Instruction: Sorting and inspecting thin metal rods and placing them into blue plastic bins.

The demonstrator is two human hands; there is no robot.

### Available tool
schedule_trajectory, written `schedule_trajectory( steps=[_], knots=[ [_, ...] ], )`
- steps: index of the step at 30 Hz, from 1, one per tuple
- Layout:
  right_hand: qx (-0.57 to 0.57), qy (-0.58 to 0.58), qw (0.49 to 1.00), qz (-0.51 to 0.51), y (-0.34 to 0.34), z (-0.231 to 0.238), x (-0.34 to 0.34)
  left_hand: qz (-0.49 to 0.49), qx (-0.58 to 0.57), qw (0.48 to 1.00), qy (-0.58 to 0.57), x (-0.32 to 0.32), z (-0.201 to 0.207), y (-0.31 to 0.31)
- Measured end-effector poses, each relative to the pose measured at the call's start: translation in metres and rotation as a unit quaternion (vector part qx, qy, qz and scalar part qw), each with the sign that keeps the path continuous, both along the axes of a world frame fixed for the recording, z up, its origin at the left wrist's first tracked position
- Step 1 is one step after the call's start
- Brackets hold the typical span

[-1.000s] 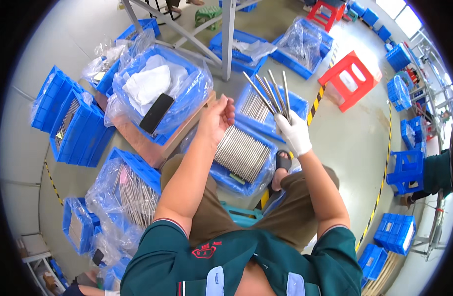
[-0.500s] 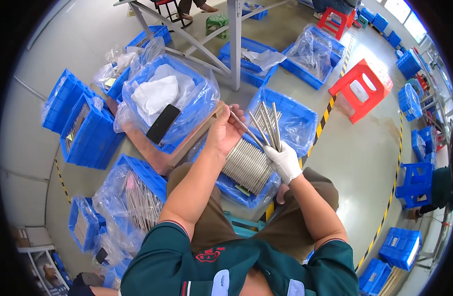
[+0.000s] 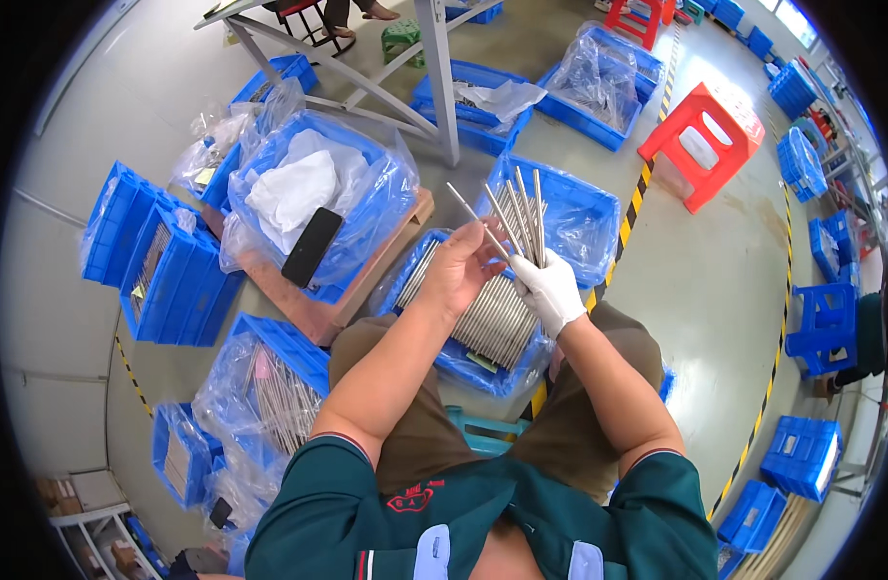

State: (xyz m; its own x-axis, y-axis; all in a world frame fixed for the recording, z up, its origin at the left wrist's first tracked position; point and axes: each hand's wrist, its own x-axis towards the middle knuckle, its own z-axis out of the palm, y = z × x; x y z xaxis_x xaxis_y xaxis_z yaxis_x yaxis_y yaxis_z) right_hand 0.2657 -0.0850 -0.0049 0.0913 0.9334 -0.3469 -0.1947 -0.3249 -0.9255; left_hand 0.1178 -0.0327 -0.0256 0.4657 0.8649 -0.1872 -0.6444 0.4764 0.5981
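My gloved right hand (image 3: pixel 552 293) grips a fanned bunch of thin metal rods (image 3: pixel 526 215) by their lower ends, tips pointing up and away. One rod leans left, apart from the others. My bare left hand (image 3: pixel 458 271) has its fingers curled around the lower part of that leaning rod, close to the right glove. Below both hands, a blue crate (image 3: pixel 442 360) lined with clear plastic holds many similar rods (image 3: pixel 497 319) laid side by side. Just beyond it, a second plastic-lined blue crate (image 3: pixel 584 217) holds more rods, partly hidden by the bunch.
Left of my knees, a lined blue crate (image 3: pixel 355 145) with white cloth and a black phone (image 3: pixel 314 246) stands on a wooden pallet (image 3: pixel 294 307). Nearby is a crate of thin rods (image 3: pixel 285 401). A red stool (image 3: pixel 705 145) stands right of the striped floor tape (image 3: pixel 630 227).
My left hand has slid down the single rod from its upper end toward my right hand, leaving the tip bare. The view has shifted slightly.
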Motion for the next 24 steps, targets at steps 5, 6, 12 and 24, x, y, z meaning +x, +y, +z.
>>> schedule_trajectory(
  steps=[5, 6, 12, 24],
  knots=[
    [-0.008, 0.087, 0.996, -0.014, -0.006, 0.005, -0.005, 0.019, 0.012, 0.999, 0.047, 0.002, 0.003, -0.009],
    [-0.008, 0.088, 0.996, -0.016, -0.006, 0.006, -0.008, 0.017, 0.012, 0.999, 0.047, 0.004, 0.000, -0.012],
    [-0.002, 0.067, 0.998, 0.010, -0.002, 0.016, -0.011, 0.069, 0.049, 0.988, 0.127, 0.018, 0.004, -0.033],
    [-0.002, 0.154, 0.988, -0.017, 0.022, 0.019, 0.023, -0.209, 0.139, 0.938, 0.238, 0.004, 0.006, -0.032]
  ],
)
